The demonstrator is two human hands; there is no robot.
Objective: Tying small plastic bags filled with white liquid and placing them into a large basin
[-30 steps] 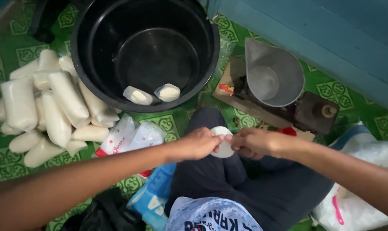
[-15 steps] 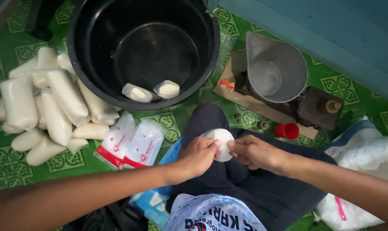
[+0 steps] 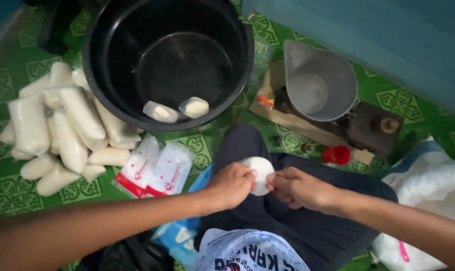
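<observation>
Both hands meet over the person's lap, just below the black tub (image 3: 107,95). The left hand (image 3: 232,184) and right hand (image 3: 300,189) each pinch the small white packet (image 3: 260,173) between closed fingers, one at either side. Inside the tub lie two filled packets (image 3: 177,109); left of the tub sits a pile of white bags (image 3: 62,130) on the floor
</observation>
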